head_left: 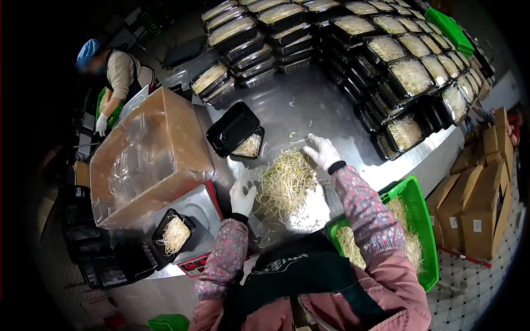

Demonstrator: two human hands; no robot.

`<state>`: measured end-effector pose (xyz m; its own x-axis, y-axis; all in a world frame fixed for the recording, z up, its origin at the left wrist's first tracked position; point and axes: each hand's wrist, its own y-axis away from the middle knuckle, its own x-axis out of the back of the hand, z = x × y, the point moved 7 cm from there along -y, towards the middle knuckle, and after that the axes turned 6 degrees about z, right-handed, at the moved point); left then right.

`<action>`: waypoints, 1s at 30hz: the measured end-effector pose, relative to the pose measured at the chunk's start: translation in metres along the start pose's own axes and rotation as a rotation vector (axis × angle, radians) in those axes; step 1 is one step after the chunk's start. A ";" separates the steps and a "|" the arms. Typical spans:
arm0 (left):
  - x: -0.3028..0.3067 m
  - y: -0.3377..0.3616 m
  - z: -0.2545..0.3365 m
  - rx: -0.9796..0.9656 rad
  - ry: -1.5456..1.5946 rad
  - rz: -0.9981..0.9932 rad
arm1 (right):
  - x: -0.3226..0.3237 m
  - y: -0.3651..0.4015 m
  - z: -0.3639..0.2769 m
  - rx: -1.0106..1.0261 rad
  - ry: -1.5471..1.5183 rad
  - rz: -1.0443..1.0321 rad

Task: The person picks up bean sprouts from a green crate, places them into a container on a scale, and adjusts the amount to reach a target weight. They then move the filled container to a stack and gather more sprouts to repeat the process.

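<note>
A loose pile of bean sprouts lies on the metal table in front of me. My left hand, in a white glove, is at the pile's left side with thumb and fingers apart, holding nothing. At the upper right edge of the pile is my right hand, also gloved, fingers spread and empty. An empty black tray rests tilted on another black tray holding sprouts, just beyond my left hand. Left of my left arm, a black tray of sprouts sits on a scale.
Stacks of filled black trays line the table's back and right. A cardboard box with plastic lining stands left. A green crate of sprouts is by my right arm. A co-worker stands far left; cardboard boxes are right.
</note>
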<state>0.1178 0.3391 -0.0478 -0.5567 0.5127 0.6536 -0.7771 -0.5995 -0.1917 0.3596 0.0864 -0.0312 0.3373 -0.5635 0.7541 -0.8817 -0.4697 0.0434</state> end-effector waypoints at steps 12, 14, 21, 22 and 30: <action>-0.002 0.027 0.072 -0.184 0.205 -0.114 | -0.032 0.111 -0.116 0.523 -0.080 -0.186; 0.011 0.018 0.066 -0.133 0.185 -0.054 | -0.015 0.119 -0.113 0.791 -0.109 -0.148; -0.056 -0.054 0.095 -0.362 0.087 -0.289 | 0.010 -0.032 0.015 0.295 -0.246 0.234; -0.067 -0.061 0.102 -0.397 0.090 -0.313 | 0.034 -0.043 -0.008 0.294 -0.074 0.274; -0.117 -0.074 0.065 -0.236 -0.092 -0.278 | -0.078 -0.037 -0.021 0.501 -0.374 -0.170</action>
<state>0.2598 0.2837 -0.0628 -0.2945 0.5725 0.7652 -0.9471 -0.2817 -0.1538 0.3589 0.1622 -0.0782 0.6303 -0.6098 0.4805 -0.5759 -0.7823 -0.2374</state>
